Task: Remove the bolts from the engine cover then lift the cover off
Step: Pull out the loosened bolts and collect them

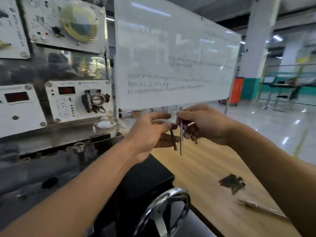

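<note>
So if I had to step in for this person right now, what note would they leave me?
Left hand pinches a dark bolt, in the air above the wooden table.
Right hand pinches a thin silvery rod beside it.
Black cover with chrome emblem lies below the arms, not lifted.
Done: seemingly one bolt out.
Left: put these down, check for more bolts (not visible here), lift the cover.

Whiteboard writing is too faint to read. Dark bolt: top end buried in left hand fingers. Thin metal rod: upper part covered by right hand, can't ID it. Engine at left is blurred, no bolt heads resolvable. Chrome emblem is cut by the bottom edge. Tool on table runs under right forearm. Dark patch is unidentifiable.
</note>
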A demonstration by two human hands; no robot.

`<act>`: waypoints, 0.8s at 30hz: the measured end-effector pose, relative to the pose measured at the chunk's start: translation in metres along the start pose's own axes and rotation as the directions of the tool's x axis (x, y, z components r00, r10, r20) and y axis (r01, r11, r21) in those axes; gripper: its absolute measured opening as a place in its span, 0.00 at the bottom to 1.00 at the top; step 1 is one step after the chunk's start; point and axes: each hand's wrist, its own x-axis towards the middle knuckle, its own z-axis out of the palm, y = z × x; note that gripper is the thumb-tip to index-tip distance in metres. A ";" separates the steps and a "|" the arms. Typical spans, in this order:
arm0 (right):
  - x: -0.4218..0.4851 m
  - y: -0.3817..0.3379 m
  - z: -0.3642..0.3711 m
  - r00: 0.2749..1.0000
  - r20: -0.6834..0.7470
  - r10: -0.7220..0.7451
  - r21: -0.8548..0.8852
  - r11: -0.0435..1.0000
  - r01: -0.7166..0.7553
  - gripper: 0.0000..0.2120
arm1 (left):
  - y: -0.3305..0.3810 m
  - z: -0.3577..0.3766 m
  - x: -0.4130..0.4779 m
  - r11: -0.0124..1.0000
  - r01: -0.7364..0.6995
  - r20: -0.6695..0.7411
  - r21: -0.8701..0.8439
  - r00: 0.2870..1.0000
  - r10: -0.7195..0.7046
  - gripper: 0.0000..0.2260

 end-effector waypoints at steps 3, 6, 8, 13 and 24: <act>-0.036 0.047 -0.056 0.976 -0.112 0.186 -0.073 0.978 -0.194 0.14 | -0.037 0.065 0.025 0.991 0.117 0.131 0.064 0.983 -0.125 0.08; -0.068 0.097 -0.103 0.901 -0.253 0.352 -0.069 0.923 -0.379 0.13 | -0.082 0.131 0.046 0.941 0.179 0.243 0.288 0.936 -0.253 0.09; -0.083 0.133 -0.123 0.836 -0.330 0.438 -0.087 0.868 -0.489 0.12 | -0.114 0.168 0.058 0.863 0.115 0.265 0.491 0.925 -0.274 0.09; -0.091 0.211 -0.144 0.676 -0.438 0.593 -0.035 0.740 -0.672 0.11 | -0.173 0.226 0.085 0.584 -0.163 0.328 0.795 0.926 -0.189 0.08; -0.070 0.287 -0.149 0.541 -0.517 0.663 -0.161 0.545 -0.822 0.15 | -0.227 0.236 0.087 0.413 -0.383 0.416 0.826 0.909 0.011 0.07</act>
